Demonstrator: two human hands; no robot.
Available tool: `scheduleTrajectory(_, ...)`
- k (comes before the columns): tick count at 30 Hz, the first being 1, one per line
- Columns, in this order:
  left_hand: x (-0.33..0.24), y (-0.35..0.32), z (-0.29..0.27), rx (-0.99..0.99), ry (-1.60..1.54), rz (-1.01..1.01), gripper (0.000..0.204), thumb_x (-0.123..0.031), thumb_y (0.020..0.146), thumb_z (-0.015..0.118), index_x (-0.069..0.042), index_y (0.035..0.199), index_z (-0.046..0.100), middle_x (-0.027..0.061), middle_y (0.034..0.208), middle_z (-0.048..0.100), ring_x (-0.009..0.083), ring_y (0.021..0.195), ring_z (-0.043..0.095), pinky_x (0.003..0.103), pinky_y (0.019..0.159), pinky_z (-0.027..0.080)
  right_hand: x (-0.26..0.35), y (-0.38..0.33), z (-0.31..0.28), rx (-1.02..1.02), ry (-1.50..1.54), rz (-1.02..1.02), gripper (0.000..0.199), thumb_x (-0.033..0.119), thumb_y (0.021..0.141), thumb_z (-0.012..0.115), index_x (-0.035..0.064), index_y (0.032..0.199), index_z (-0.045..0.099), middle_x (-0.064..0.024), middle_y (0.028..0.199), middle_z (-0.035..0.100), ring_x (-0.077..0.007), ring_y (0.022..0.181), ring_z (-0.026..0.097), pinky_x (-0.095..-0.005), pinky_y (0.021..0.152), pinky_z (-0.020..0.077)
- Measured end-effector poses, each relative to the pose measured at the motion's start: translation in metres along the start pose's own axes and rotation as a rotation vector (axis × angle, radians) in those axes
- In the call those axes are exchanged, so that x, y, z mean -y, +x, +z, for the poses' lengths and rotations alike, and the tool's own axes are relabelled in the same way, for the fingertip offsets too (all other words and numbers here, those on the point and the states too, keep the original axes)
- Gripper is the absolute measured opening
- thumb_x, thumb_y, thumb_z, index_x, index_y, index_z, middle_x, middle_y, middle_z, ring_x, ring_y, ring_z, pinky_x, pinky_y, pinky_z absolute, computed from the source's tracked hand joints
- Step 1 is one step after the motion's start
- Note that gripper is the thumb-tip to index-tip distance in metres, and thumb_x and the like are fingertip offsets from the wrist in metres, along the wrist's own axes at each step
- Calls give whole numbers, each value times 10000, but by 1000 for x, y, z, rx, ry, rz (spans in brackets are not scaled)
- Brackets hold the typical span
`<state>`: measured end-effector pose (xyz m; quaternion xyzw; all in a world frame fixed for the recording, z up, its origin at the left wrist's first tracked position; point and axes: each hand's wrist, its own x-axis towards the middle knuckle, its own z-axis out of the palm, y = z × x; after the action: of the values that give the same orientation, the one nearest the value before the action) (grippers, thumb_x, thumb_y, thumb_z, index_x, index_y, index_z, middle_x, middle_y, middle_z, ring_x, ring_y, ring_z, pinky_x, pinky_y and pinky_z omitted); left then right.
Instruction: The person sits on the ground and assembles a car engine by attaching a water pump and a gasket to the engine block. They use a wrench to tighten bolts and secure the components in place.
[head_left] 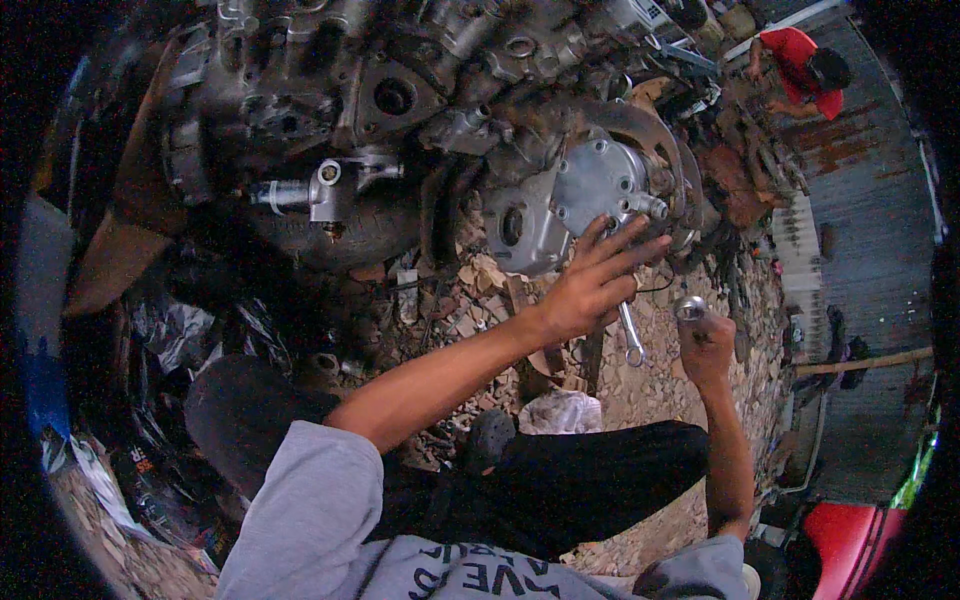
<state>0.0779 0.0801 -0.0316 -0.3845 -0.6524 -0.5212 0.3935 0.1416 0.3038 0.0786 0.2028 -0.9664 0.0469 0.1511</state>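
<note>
My left hand reaches across to a silver metal cover plate with bolts round its rim, its fingers stretched toward the lower edge. A shiny combination wrench runs under this hand, its ring end sticking out below the palm; its upper end and my thumb are hidden. To the right, apart from the plate, my right hand is closed in a fist around a tool with a round, shiny metal end. The rest of that tool is covered by the fist. The plate sits on a grey metal housing.
A large greasy engine block fills the upper left, with a silver fitting in front. Broken stones cover the ground. A person in red is at the far right, by a corrugated metal wall. Black plastic lies left.
</note>
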Motion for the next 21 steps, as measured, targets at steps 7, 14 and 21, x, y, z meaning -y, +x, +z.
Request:
scheduleTrajectory(7, 0, 2, 2, -62, -22, 46, 204, -43, 648, 646, -36, 726, 457, 144, 1509, 443, 363, 1464, 291, 574, 1188, 128, 0, 13, 6, 3, 90, -168, 72, 99, 761, 701, 58, 728, 653, -137, 580, 574, -311, 529, 589, -390, 488, 429)
scheduleTrajectory(14, -2, 3, -3, -16, -8, 20, 174, -62, 708, 624, -40, 724, 452, 152, 1488, 467, 378, 1452, 307, 577, 1188, 130, 15, 10, 13, 131, 164, -186, 148, 61, 817, 672, 13, 688, 619, -154, 620, 596, -295, 518, 584, -389, 496, 419)
scheduleTrajectory(21, -6, 7, -14, -46, -9, 36, 178, -34, 715, 625, -48, 757, 453, 151, 1444, 511, 373, 1422, 369, 589, 1165, 209, -18, -7, 38, 54, 119, 208, 150, 99, 826, 704, 6, 719, 654, -169, 615, 587, -339, 547, 586, -402, 526, 448)
